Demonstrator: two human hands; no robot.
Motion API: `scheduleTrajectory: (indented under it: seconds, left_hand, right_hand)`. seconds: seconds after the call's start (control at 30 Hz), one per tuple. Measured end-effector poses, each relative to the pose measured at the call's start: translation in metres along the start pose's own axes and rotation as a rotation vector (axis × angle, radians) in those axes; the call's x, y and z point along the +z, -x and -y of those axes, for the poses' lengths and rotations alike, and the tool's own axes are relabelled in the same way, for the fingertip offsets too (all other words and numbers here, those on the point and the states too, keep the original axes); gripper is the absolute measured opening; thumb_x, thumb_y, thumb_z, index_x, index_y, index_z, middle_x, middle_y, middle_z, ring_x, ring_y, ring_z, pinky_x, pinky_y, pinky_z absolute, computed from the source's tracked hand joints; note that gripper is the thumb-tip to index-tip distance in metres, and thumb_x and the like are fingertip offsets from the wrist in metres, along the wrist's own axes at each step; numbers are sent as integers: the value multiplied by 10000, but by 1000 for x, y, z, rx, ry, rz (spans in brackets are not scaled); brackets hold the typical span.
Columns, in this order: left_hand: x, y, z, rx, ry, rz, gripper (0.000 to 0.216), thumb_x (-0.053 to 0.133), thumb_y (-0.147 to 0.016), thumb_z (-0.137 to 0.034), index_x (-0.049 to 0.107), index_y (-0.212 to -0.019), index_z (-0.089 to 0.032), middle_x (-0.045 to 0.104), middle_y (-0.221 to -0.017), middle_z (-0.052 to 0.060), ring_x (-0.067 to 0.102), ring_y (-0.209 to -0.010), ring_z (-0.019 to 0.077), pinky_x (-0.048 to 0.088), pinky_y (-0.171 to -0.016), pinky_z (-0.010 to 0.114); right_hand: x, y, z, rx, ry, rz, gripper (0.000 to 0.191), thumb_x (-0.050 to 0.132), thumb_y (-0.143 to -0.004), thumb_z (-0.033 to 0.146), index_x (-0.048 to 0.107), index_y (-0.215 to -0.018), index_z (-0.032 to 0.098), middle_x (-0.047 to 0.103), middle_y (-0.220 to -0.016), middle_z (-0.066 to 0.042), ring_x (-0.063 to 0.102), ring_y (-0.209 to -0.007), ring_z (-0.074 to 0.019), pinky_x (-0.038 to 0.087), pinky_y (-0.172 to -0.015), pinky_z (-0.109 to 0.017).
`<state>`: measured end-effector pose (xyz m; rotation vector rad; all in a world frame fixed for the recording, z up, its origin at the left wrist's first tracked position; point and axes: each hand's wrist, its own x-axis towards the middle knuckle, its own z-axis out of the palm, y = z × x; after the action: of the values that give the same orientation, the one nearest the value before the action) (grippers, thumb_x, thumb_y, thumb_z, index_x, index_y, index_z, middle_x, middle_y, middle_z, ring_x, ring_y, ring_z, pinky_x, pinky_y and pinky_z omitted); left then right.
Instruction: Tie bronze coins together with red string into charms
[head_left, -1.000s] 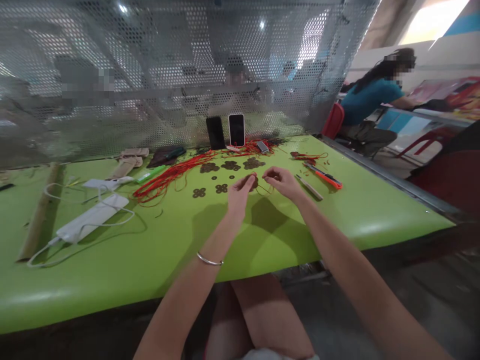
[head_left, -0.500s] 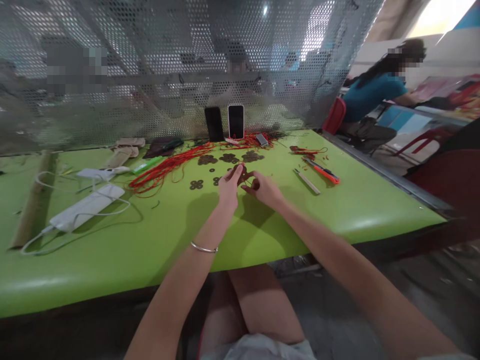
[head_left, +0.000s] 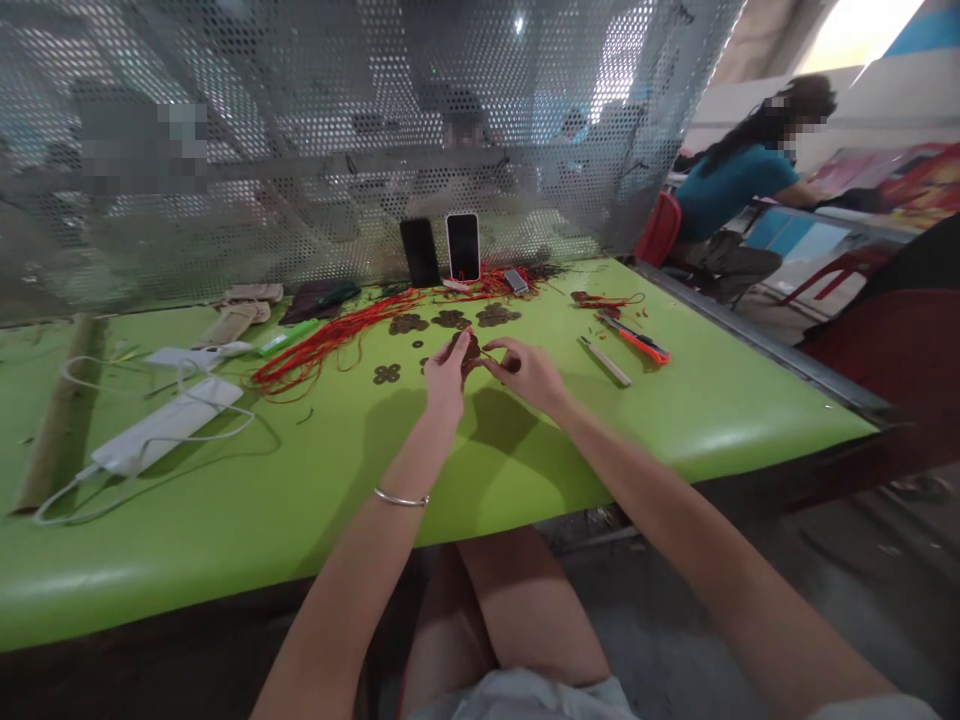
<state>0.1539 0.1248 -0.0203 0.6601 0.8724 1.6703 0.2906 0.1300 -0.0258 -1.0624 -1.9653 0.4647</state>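
My left hand [head_left: 444, 380] is closed on a cluster of dark round coins [head_left: 471, 353], held a little above the green table. Thumb and finger of my right hand [head_left: 534, 376] pinch a thin red cord [head_left: 489, 356] that runs from the cluster's right side. Beyond my hands lie several flat groups of holed coins, among them a pile [head_left: 498, 315] and a flower-like set [head_left: 387, 374]. A single coin [head_left: 418, 344] lies between these groups. The coins right behind my left hand are partly hidden.
Long red cords [head_left: 337, 340] spread left of the coins. A utility knife [head_left: 637, 340] and a slim pale tool [head_left: 606, 362] lie to the right. Two phones [head_left: 463, 248] lean on the perforated metal panel. At left sits a white power strip [head_left: 169, 425]; a co-worker [head_left: 739, 190] sits beyond.
The view has shifted slightly. My right hand has drawn a little away from the coin cluster, and the red cord between them now shows stretched.
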Motion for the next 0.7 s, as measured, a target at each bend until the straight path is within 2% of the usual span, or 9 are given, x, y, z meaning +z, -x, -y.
scheduleTrajectory:
  seconds: [0.17,0.4,0.7]
  left_hand:
    - [-1,0,2,1,-73,62,179,756,-628,-281,724,-765,-171,665,-744,29,616,-705,119,503,-701,268]
    - [-1,0,0,-8,-170,15,178,754,-637,-276,730,-773,-163,668,-778,39,596,-681,100,500,-722,274]
    - [-1,2,0,51,-328,1,216,745,-653,-335,731,-807,-183,683,-780,41,595,-669,111,469,-596,238]
  right_hand:
    - [2,0,-1,-6,-24,-5,354,526,-841,484,676,-934,176,592,-568,2,473,-465,-103,335,-494,-232]
    - [0,-2,-4,23,-74,-32,426,486,-846,551,693,-888,181,614,-591,-24,518,-494,-124,384,-518,-244]
    - [-1,-4,-5,85,-146,-94,399,529,-825,525,684,-838,158,585,-575,-16,452,-452,-105,336,-460,-240]
